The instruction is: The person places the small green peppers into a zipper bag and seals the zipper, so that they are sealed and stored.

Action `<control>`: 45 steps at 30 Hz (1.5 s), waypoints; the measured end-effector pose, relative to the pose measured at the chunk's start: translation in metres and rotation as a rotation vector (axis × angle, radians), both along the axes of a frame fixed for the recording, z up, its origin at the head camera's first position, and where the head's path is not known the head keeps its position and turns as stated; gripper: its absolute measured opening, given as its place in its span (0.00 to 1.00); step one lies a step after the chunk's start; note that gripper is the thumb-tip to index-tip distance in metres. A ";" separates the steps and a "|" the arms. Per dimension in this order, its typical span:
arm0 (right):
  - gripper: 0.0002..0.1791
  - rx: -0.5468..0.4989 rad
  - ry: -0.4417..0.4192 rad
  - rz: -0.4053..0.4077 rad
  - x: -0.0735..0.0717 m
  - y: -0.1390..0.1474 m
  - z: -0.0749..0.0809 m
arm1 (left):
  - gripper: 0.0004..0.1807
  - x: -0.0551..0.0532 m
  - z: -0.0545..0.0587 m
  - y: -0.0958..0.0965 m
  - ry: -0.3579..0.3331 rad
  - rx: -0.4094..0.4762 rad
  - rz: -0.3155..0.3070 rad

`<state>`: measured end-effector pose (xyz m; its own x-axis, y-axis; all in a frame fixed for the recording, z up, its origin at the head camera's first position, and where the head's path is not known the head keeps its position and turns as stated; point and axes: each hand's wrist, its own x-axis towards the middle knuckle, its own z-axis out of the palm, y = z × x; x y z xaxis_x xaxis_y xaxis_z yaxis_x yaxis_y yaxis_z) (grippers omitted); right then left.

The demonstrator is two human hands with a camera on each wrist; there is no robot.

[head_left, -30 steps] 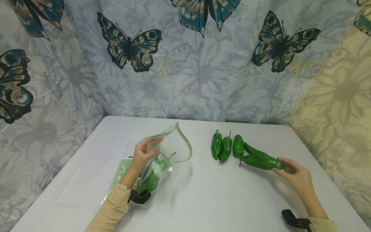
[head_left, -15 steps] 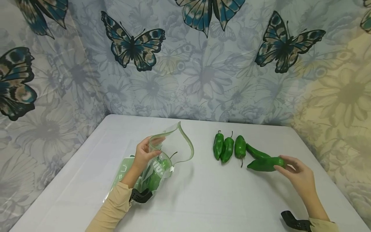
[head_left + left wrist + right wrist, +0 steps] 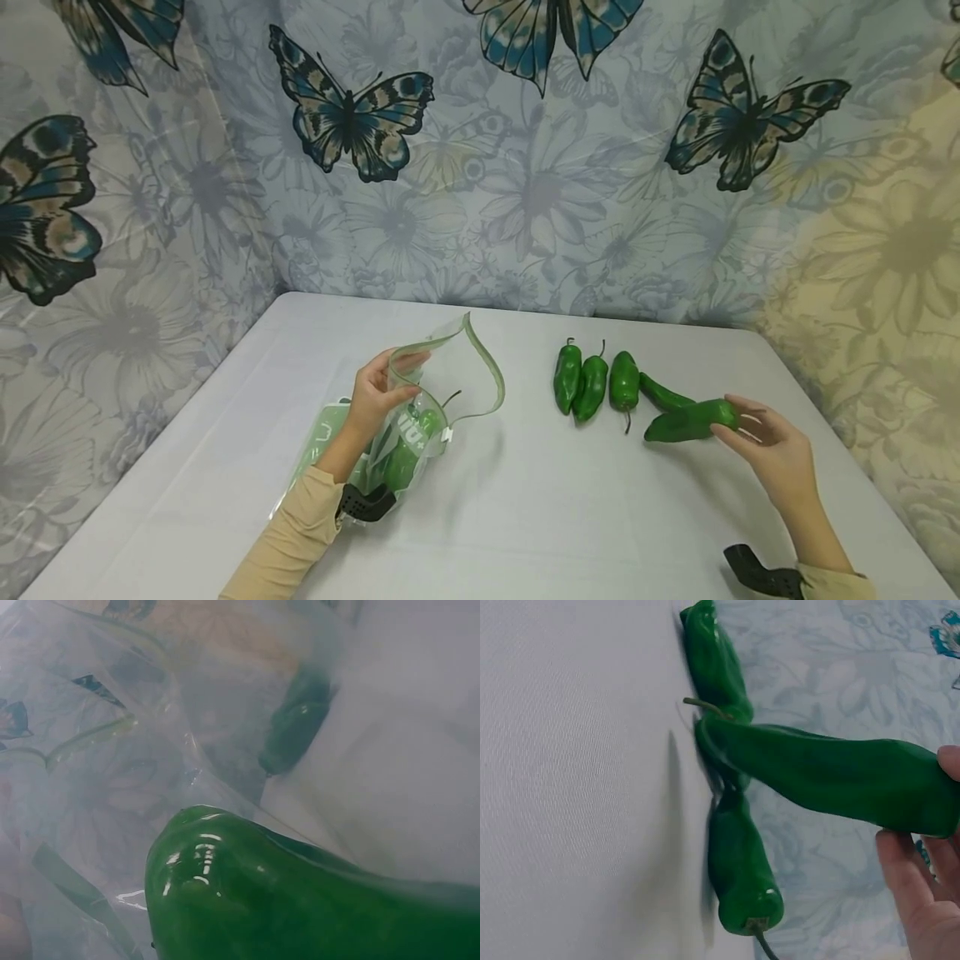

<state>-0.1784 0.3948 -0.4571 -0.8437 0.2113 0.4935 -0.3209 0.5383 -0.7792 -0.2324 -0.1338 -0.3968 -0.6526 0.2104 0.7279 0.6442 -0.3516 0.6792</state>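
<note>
My left hand point(image 3: 372, 393) pinches the green-edged rim of a clear zip bag point(image 3: 412, 429), its mouth spread wide. Inside it lies a green pepper point(image 3: 402, 467), large through the plastic in the left wrist view. On the right, my right hand point(image 3: 776, 454) holds a long green pepper point(image 3: 686, 421) at its thick end, thumb on one side and fingers on the other. Its tapered tip points left, over a slimmer pepper point(image 3: 662, 392) behind it. In the right wrist view the held pepper point(image 3: 832, 776) overlaps others lying beyond.
Left of the slim pepper lie three more peppers side by side, among them the leftmost pepper point(image 3: 567, 379). A flat green-printed bag point(image 3: 322, 433) lies beneath my left forearm. The white table point(image 3: 540, 500) meets a butterfly-print cloth point(image 3: 525, 208) behind.
The held pepper has moved right, away from the stem of the third pepper, and its thick end has risen slightly. My left hand and the bag keep their pose; the head view shifts a little.
</note>
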 end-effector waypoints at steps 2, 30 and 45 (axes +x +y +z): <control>0.28 -0.035 -0.005 0.016 -0.001 0.001 -0.001 | 0.26 0.000 -0.001 0.000 -0.002 -0.003 0.003; 0.29 -0.151 0.149 0.220 -0.010 -0.021 0.015 | 0.26 0.001 -0.001 -0.001 -0.009 -0.021 0.013; 0.25 -0.241 0.247 0.336 -0.014 -0.041 0.022 | 0.26 0.002 0.000 0.002 -0.009 -0.030 0.020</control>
<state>-0.1927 0.3538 -0.4354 -0.7483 0.0799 0.6585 -0.6377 0.1869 -0.7473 -0.2309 -0.1321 -0.3973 -0.6630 0.2186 0.7160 0.6451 -0.3184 0.6946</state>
